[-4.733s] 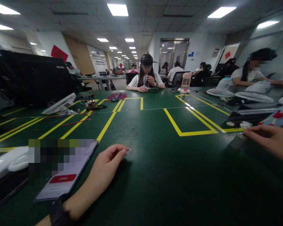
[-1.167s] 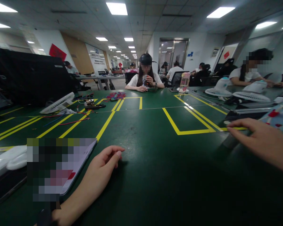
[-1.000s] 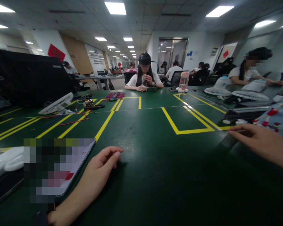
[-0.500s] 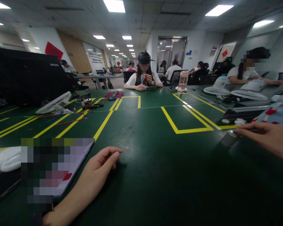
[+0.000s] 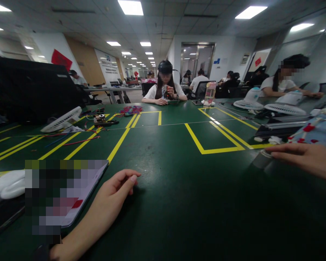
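On the glossy dark-green surface (image 5: 179,203), my left hand (image 5: 118,188) is narrowly curled; whether it holds anything, I can't tell. At right, my right hand (image 5: 308,157) has just shifted leftward over the short grey cylinder (image 5: 261,161), so work seems centred there; grip unclear.

Flat white rectangular ceiling panels (image 5: 130,7) light a rather dim room, leaving pale glare midway along the glossy dark-green worktop (image 5: 179,217), which darkens almost to black toward its near edge. A soft shadow lies beside the bare left hand (image 5: 118,188). Wide-angle stretching distorts the margins, the far background is soft, and coarse mosaic blocks hide part of the pale-screened flat phone (image 5: 89,181) toward the worktop's left edge.
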Demonstrator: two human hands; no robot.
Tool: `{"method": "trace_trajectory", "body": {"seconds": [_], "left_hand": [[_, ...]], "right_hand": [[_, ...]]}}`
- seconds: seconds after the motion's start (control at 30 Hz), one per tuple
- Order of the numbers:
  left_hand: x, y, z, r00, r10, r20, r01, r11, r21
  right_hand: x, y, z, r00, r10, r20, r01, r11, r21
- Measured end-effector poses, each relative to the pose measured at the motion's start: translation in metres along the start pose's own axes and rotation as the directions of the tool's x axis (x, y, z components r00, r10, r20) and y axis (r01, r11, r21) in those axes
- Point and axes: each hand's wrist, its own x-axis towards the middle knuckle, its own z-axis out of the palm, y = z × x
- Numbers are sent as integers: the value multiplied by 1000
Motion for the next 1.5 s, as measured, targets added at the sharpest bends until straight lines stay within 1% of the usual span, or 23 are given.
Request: {"method": "trace_trajectory", "body": {"seconds": [0.03, 0.1, 0.13, 0.2, 0.27, 0.33, 0.4, 0.47, 0.5, 0.57, 0.63, 0.7, 0.77, 0.87, 0.97, 1.07, 1.13, 1.2, 1.27, 1.3, 1.37, 1.43, 1.5], "left_hand": [[0, 0, 0, 1000, -2, -1, 2, 1000, 2], [0, -1, 0, 1000, -5, -3, 5, 1000, 5], [0, -1, 0, 1000, -5, -5, 5, 1000, 4], [0, -2, 1, 1000, 1, -3, -1, 1000, -2], [1, -1, 2, 1000, 11, -2, -11, 1000, -12], [1, 1, 3, 1000, 19, -7, -19, 1000, -16], [2, 3, 5, 1000, 23, -21, -23, 1000, -4], [2, 5, 6, 999, 28, -31, -27, 1000, 11], [2, 6, 6, 999, 31, -36, -31, 999, 16], [1, 7, 6, 998, 35, -47, -34, 999, 27], [0, 9, 5, 998, 36, -54, -33, 998, 47], [-1, 11, 4, 998, 34, -49, -30, 997, 76], [-2, 17, 6, 998, 67, -23, -64, 992, 106], [-4, 32, 15, 978, 205, 38, -209, 966, 151], [-3, 54, 32, 919, 377, 118, -393, 902, 178], [2, 74, 46, 868, 465, 177, -493, 851, 183], [5, 81, 48, 864, 476, 164, -500, 850, 167], [7, 81, 46, 882, 458, 111, -470, 870, 149], [8, 74, 43, 905, 418, 83, -426, 892, 151], [8, 69, 43, 913, 397, 93, -407, 899, 162], [9, 58, 47, 919, 364, 153, -390, 896, 213], [10, 49, 55, 914, 347, 211, -395, 880, 263], [11, 44, 61, 909, 341, 239, -402, 871, 284]], "right_hand": [[0, 2, 1, 999, 4, 52, -6, 999, 51], [1, 5, 2, 979, 14, 203, -53, 981, 187], [1, 5, 3, 977, 11, 214, -59, 974, 218], [-1, 3, 3, 978, 4, 209, -48, 978, 205], [-6, -8, 2, 988, -21, 155, 0, 991, 137], [-16, -29, 3, 992, -95, 82, 83, 988, 134], [-31, -61, 6, 979, -200, 32, 186, 951, 247], [-49, -102, 12, 941, -338, 17, 300, 858, 417], [-59, -123, 16, 910, -415, 15, 354, 792, 498], [-76, -163, 25, 827, -562, 7, 437, 650, 622], [-88, -193, 35, 753, -658, 6, 468, 541, 699], [-95, -210, 44, 713, -701, 8, 462, 479, 747], [-99, -216, 52, 711, -703, 19, 430, 456, 779], [-102, -212, 63, 752, -657, 54, 325, 441, 836], [-104, -209, 70, 768, -631, 107, 213, 410, 887], [-104, -211, 69, 754, -642, 139, 168, 393, 904], [-103, -212, 66, 748, -651, 131, 194, 403, 894], [-101, -211, 63, 744, -656, 124, 243, 439, 865], [-99, -208, 62, 745, -656, 119, 286, 476, 832], [-99, -206, 62, 746, -655, 119, 297, 487, 821], [-99, -204, 63, 749, -653, 114, 306, 493, 815], [-101, -204, 65, 760, -643, 100, 310, 493, 813], [-101, -204, 64, 772, -629, 95, 305, 497, 813]]}}
